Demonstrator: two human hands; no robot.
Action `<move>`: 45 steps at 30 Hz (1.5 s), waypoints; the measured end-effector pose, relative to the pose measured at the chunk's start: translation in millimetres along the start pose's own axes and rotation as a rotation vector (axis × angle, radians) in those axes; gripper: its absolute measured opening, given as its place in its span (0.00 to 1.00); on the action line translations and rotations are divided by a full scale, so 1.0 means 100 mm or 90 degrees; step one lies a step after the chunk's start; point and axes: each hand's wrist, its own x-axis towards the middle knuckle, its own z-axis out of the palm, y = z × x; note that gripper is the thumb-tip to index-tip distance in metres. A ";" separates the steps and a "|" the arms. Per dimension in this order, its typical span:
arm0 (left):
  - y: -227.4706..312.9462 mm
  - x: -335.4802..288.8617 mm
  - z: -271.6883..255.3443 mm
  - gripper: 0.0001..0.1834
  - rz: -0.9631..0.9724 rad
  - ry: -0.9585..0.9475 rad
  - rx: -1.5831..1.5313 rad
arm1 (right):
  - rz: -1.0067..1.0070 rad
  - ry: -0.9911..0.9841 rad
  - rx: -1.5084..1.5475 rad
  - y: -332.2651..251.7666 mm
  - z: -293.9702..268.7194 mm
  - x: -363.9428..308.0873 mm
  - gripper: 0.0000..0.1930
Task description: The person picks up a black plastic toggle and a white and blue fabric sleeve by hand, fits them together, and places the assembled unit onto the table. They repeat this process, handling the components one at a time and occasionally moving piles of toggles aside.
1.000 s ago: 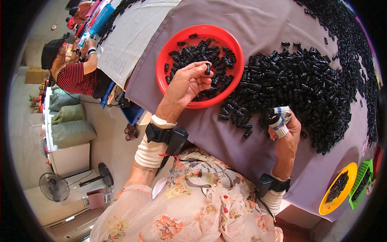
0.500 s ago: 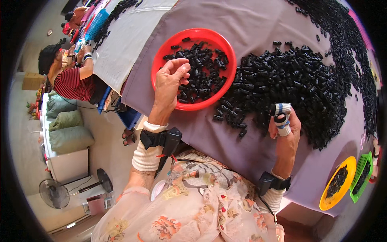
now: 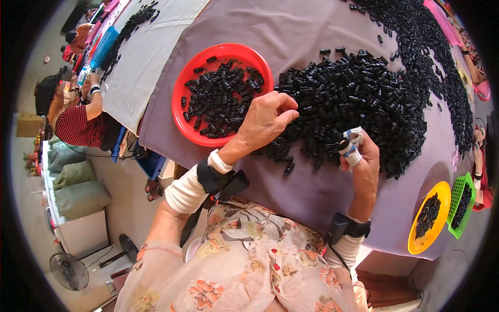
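My left hand (image 3: 266,118) is over the near left edge of a heap of small black plastic pieces (image 3: 353,99), just right of a red basin (image 3: 180,112). Its thumb and forefinger come together in a pinch; anything between them is too small or hidden to make out. Several loose black pieces (image 3: 221,99) lie inside the basin. At the heap's near side, my right hand (image 3: 365,158) is closed around one black plastic piece (image 3: 343,144). White and blue cloth wraps (image 3: 352,151) cover fingers of that hand.
More black pieces (image 3: 416,62) spread along the table's far right. A yellow plate (image 3: 442,200) and a green basket (image 3: 455,224) holding dark pieces stand at the right edge. A person in a striped top (image 3: 80,125) sits at the left by a white-covered table (image 3: 148,62). A fan (image 3: 69,271) stands lower left.
My left hand has moved right, from over the basin to the heap's edge, and its fingers are still curled. The right hand has turned slightly. The whole view has shifted a little.
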 end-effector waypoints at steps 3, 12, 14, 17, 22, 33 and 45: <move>-0.01 0.08 0.12 0.09 0.095 0.031 0.139 | -0.005 0.000 -0.015 -0.02 0.01 0.01 0.05; -0.03 0.17 0.28 0.11 0.260 0.077 0.301 | 0.017 0.008 -0.014 0.01 0.00 0.00 0.06; -0.05 0.17 0.28 0.10 0.304 0.089 0.308 | 0.019 0.007 -0.004 0.01 0.02 0.01 0.06; -0.08 0.16 0.27 0.09 0.357 0.061 0.338 | 0.011 -0.001 0.005 0.01 0.05 0.01 0.05; -0.09 0.15 0.28 0.08 0.392 0.075 0.357 | 0.013 0.009 0.009 0.00 0.08 0.01 0.05; 0.36 -0.13 -0.01 0.08 0.163 -0.034 -0.023 | -0.007 0.012 0.052 -0.04 0.22 0.04 0.08; 0.42 -0.28 -0.09 0.13 -0.114 -0.154 -0.509 | -0.031 -0.081 0.155 -0.05 0.35 -0.02 0.11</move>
